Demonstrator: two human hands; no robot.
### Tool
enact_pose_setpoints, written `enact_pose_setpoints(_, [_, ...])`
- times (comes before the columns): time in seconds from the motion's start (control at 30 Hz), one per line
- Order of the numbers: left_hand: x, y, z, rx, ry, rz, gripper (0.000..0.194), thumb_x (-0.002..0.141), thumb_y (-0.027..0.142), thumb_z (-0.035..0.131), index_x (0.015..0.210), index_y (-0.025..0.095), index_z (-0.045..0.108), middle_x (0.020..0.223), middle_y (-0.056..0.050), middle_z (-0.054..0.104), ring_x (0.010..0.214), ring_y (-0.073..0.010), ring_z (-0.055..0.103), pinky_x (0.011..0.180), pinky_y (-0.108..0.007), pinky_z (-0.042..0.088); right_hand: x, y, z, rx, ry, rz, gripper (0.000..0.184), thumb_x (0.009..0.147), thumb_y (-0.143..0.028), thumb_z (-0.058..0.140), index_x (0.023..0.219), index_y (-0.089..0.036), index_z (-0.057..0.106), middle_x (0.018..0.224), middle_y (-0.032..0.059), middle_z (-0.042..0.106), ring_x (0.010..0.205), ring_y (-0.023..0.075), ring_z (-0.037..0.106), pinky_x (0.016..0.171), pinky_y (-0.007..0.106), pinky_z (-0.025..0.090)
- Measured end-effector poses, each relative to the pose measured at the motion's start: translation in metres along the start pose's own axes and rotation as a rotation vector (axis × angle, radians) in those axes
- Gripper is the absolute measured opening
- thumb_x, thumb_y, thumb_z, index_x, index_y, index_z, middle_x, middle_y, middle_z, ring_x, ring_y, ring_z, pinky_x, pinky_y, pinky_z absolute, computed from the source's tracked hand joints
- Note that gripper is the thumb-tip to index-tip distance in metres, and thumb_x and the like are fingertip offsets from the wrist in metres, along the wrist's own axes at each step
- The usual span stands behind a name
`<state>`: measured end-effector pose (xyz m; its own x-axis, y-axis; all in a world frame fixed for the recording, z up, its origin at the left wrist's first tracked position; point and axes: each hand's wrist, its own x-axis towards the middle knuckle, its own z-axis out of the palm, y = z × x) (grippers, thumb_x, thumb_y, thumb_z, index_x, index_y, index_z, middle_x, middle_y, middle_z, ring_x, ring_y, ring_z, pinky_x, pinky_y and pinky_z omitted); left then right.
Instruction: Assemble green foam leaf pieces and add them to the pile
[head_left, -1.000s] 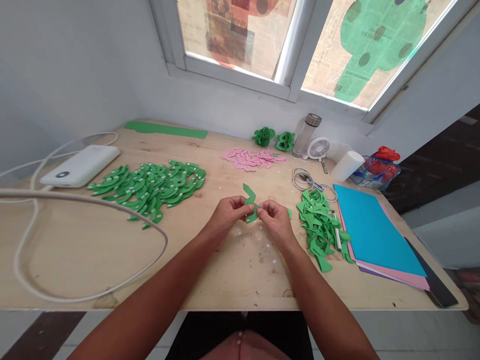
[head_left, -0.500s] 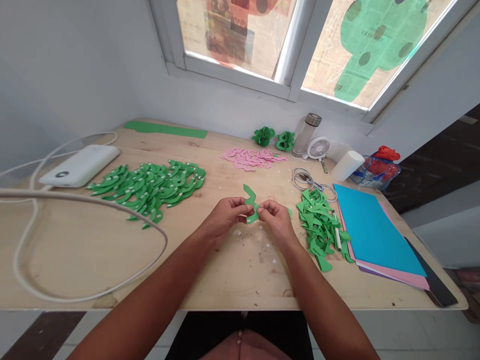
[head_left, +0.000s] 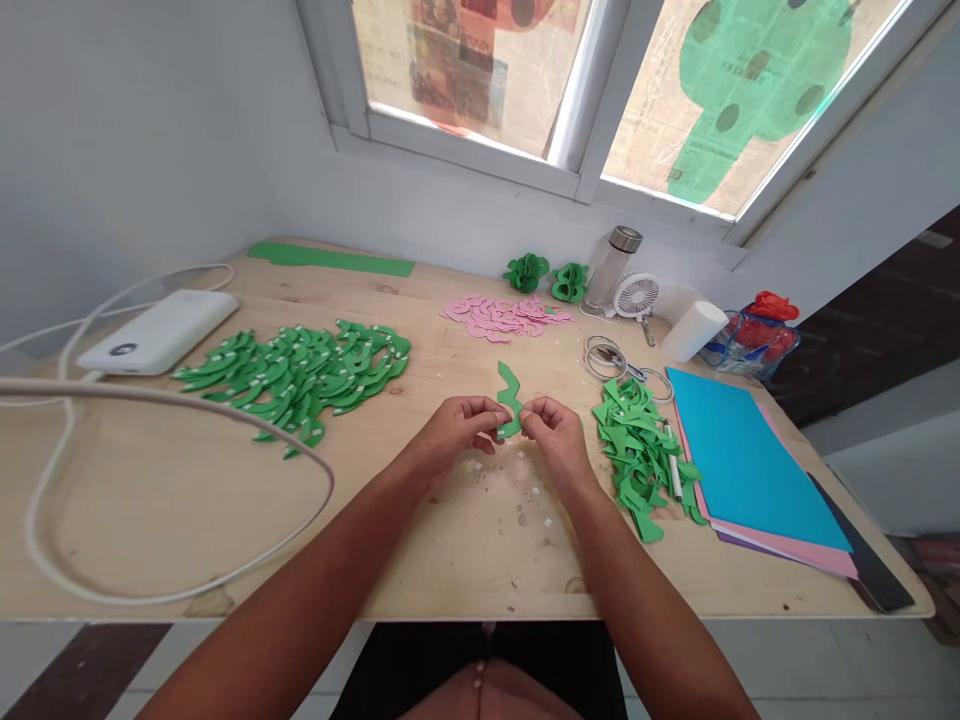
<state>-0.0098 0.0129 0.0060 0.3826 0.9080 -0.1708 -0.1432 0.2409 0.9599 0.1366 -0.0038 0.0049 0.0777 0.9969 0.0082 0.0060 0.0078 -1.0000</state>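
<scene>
Between my two hands is a wavy green foam or paper cutout (head_left: pixel 509 384), its pointed end rising away from me; a small white patch shows near its lower end. My left hand (head_left: pixel 463 428) pinches it on the left side between thumb and fingers. On the right edge my right hand (head_left: pixel 553 432) pinches it too, fingertips close to the left ones. Left of my hands spreads a pile of curved green cutouts (head_left: pixel 307 370) with white patches on them. A heap of green scraps (head_left: pixel 636 450) lies to the right, with a white pen (head_left: pixel 674 470) on it.
Pink cutouts (head_left: pixel 502 318) lie farther back, near two green paper balls (head_left: pixel 527 272). Behind stand a glass bottle (head_left: pixel 611 268) and a small fan (head_left: pixel 637 297). Scissors (head_left: pixel 630 367) lie by tape rolls. Blue sheets (head_left: pixel 750 450) are at right; a power bank (head_left: pixel 159 330) and looping cable (head_left: pixel 45 550) at left.
The green cutout has turned more upright, its pointed tip shifting right. Both hands keep their pinch, with the fingers slightly shifted on it.
</scene>
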Motion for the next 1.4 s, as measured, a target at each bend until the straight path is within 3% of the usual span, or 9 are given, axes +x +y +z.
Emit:
enact_pose_setpoints(0.2, [0.0001,-0.0028,0.0001,0.122,0.010,0.040,0.019,0.065,0.034,0.065,0.070,0.015,0.064,0.061,-0.003,0.060,0.063,-0.0159,0.058,0.054,-0.025,0.043,0.0011,0.0003,-0.0014,-0.007,0.034,-0.029,0.012,0.068,-0.029,0.059,0.068,-0.017,0.058,0.057,-0.0043,0.050,0.054,0.0103,0.045,0.054,0.023,0.035])
enact_pose_setpoints(0.37, [0.0005,-0.0005,0.0028,0.104,0.038,0.082,0.020,0.065,0.035,0.065,0.068,0.015,0.064,0.061,-0.003,0.061,0.059,-0.0141,0.055,0.053,-0.024,0.042,0.0008,0.0000,0.0002,-0.019,-0.013,0.009,0.014,0.067,-0.031,0.060,0.066,-0.017,0.058,0.057,-0.0037,0.052,0.053,0.0103,0.045,0.054,0.023,0.035])
enact_pose_setpoints(0.6, [-0.0021,0.0016,0.0033,0.060,0.039,0.036,0.021,0.066,0.035,0.065,0.066,0.014,0.063,0.063,-0.004,0.063,0.059,-0.0131,0.054,0.054,-0.024,0.042,0.0027,0.0042,-0.0029,0.018,0.011,-0.015,0.013,0.069,-0.029,0.060,0.066,-0.017,0.058,0.058,-0.0028,0.054,0.053,0.0098,0.044,0.054,0.023,0.034])
enact_pose_setpoints(0.87, [-0.0011,0.0000,0.0051,0.063,0.044,0.111,0.020,0.068,0.035,0.064,0.067,0.015,0.063,0.062,-0.004,0.062,0.058,-0.0127,0.053,0.053,-0.024,0.043,0.0013,0.0021,-0.0008,-0.011,-0.047,0.016,0.016,0.068,-0.031,0.059,0.062,-0.017,0.056,0.058,-0.0022,0.056,0.054,0.0102,0.046,0.055,0.023,0.035])
enact_pose_setpoints(1.4, [-0.0011,-0.0030,0.0073,0.042,0.060,0.106,0.026,0.068,0.040,0.064,0.068,0.014,0.062,0.065,-0.004,0.062,0.059,-0.0134,0.054,0.056,-0.026,0.045,0.0013,0.0042,0.0002,0.032,-0.012,-0.009,0.016,0.069,-0.031,0.059,0.063,-0.017,0.056,0.057,-0.0026,0.055,0.054,0.0102,0.045,0.055,0.023,0.035])
